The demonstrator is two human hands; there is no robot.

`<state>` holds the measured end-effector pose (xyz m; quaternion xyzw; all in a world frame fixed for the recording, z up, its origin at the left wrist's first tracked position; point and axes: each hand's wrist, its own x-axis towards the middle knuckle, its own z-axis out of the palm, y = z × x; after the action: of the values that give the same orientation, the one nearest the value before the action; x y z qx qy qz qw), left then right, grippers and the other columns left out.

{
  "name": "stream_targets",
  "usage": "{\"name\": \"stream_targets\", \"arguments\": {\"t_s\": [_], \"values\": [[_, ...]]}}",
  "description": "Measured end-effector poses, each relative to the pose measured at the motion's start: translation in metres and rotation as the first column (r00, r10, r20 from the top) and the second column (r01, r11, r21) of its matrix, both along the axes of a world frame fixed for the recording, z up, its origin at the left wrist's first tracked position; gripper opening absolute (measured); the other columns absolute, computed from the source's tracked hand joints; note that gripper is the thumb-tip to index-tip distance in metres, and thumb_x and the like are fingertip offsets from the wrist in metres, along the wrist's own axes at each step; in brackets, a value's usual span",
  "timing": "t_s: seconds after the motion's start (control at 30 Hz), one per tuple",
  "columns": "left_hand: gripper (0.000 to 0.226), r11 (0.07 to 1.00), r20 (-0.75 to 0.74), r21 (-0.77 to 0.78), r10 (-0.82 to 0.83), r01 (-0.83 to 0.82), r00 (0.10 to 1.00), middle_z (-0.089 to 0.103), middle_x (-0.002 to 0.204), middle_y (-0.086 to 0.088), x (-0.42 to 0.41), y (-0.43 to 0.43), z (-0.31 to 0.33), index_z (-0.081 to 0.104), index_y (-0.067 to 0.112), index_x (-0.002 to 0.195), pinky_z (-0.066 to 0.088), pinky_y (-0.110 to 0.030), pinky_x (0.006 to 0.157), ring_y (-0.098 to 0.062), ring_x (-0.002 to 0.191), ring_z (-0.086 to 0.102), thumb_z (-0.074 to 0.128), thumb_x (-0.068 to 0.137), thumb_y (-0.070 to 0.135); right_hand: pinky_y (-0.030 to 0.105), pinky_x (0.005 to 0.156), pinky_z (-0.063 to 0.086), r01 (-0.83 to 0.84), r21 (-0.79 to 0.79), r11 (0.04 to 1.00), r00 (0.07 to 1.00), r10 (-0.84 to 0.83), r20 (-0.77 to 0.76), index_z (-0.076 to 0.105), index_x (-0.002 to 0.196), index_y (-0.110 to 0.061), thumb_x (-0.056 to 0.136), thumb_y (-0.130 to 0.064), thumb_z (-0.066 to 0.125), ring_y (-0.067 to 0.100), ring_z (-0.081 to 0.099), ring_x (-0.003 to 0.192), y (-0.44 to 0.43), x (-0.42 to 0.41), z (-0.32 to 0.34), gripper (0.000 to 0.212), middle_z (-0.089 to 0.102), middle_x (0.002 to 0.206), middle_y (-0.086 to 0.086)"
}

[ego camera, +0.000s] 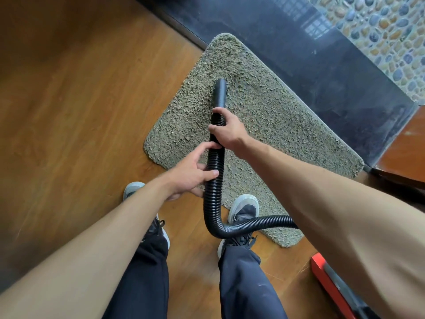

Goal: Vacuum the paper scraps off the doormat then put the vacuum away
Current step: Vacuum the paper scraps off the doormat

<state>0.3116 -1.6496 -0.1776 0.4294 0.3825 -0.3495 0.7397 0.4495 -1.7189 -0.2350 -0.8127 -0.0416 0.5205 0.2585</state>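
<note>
A shaggy grey-green doormat (271,116) lies on the wooden floor against a dark stone step. A black ribbed vacuum hose (213,187) runs up from the lower right and ends in a smooth black nozzle (220,93) whose tip rests on the mat's far middle. My right hand (227,132) grips the hose just behind the nozzle. My left hand (190,173) grips the hose lower down, thumb over the ribs. No paper scraps show on the mat. A red part of the vacuum body (328,286) sits at the lower right, mostly hidden by my right arm.
My two feet in grey and black shoes (243,210) stand at the mat's near edge, the right one on it. A dark polished step (322,65) borders the mat, with a pebble floor (391,31) beyond. Wooden floor (80,100) spreads to the left.
</note>
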Motion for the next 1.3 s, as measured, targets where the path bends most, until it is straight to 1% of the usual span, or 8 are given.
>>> {"name": "stream_targets", "arguments": {"t_s": [0.13,0.33,0.43,0.63,0.9,1.1,1.2,1.3], "values": [[0.054,0.998,-0.036,-0.01,0.068,-0.068,0.997,0.071,0.107,-0.02,-0.026,-0.005,0.005,0.047,0.05,0.119,0.056,-0.062,0.081,-0.036,0.098,0.071,0.056,0.097,0.002,0.045,0.094,0.054,-0.136,0.032,0.99,0.99,0.137,-0.029,0.047,0.14,-0.027,0.091,-0.019,0.063,0.025,0.066,0.104,0.008,-0.019,0.004,0.052,0.063,0.125,0.01],[0.051,0.993,-0.075,-0.03,0.116,-0.119,0.99,0.069,0.098,-0.016,-0.054,-0.024,0.015,0.047,0.049,0.117,0.051,-0.067,0.085,-0.044,0.105,0.066,0.056,0.097,0.003,0.045,0.099,0.05,-0.264,0.039,0.964,0.962,0.266,-0.057,0.047,0.141,-0.021,0.091,-0.015,0.06,0.028,0.063,0.108,-0.004,-0.047,0.007,0.052,0.062,0.126,0.013],[0.051,0.992,-0.096,-0.021,0.122,-0.124,0.988,0.07,0.098,-0.014,-0.066,-0.035,0.022,0.046,0.049,0.119,0.05,-0.066,0.086,-0.043,0.106,0.067,0.057,0.097,0.004,0.04,0.101,0.047,-0.299,0.037,0.953,0.949,0.302,-0.09,0.046,0.142,-0.02,0.092,-0.015,0.059,0.028,0.061,0.112,-0.013,-0.06,0.011,0.052,0.061,0.128,0.013],[0.053,0.985,-0.145,-0.016,0.167,-0.171,0.975,0.071,0.098,-0.013,-0.096,-0.048,0.034,0.046,0.048,0.123,0.048,-0.069,0.088,-0.035,0.099,0.069,0.059,0.096,0.005,0.038,0.103,0.046,-0.322,0.049,0.946,0.935,0.326,-0.14,0.045,0.143,-0.021,0.092,-0.017,0.059,0.028,0.058,0.116,-0.023,-0.09,0.017,0.053,0.058,0.132,0.014],[0.052,0.954,-0.2,-0.007,0.293,-0.301,0.935,0.071,0.104,-0.018,-0.121,-0.061,0.044,0.053,0.049,0.116,0.046,-0.075,0.087,-0.047,0.106,0.065,0.061,0.095,0.002,0.038,0.1,0.048,-0.382,0.051,0.923,0.906,0.385,-0.175,0.044,0.143,-0.024,0.091,-0.02,0.061,0.028,0.06,0.114,-0.025,-0.117,0.017,0.054,0.059,0.132,0.012],[0.054,0.939,-0.191,0.035,0.341,-0.341,0.92,0.069,0.112,-0.024,-0.124,-0.06,0.048,0.053,0.053,0.111,0.049,-0.07,0.086,-0.044,0.106,0.067,0.061,0.095,0.002,0.036,0.098,0.048,-0.432,0.106,0.896,0.887,0.443,-0.129,0.048,0.14,-0.025,0.09,-0.019,0.06,0.026,0.06,0.112,-0.013,-0.125,0.017,0.052,0.061,0.129,0.01],[0.052,0.938,-0.176,0.052,0.346,-0.342,0.922,0.069,0.111,-0.024,-0.123,-0.059,0.048,0.05,0.048,0.118,0.05,-0.069,0.086,-0.044,0.106,0.067,0.059,0.096,0.002,0.038,0.096,0.051,-0.4,0.112,0.91,0.899,0.413,-0.144,0.053,0.137,-0.027,0.087,-0.018,0.062,0.026,0.063,0.106,-0.01,-0.123,0.011,0.051,0.063,0.124,0.009],[0.051,0.954,-0.15,0.054,0.299,-0.295,0.942,0.069,0.111,-0.023,-0.119,-0.059,0.042,0.047,0.046,0.123,0.05,-0.068,0.086,-0.04,0.106,0.068,0.059,0.097,0.004,0.042,0.095,0.053,-0.335,0.116,0.935,0.92,0.351,-0.175,0.056,0.133,-0.031,0.086,-0.018,0.064,0.026,0.065,0.102,-0.015,-0.118,0.005,0.049,0.064,0.12,0.009]]}}
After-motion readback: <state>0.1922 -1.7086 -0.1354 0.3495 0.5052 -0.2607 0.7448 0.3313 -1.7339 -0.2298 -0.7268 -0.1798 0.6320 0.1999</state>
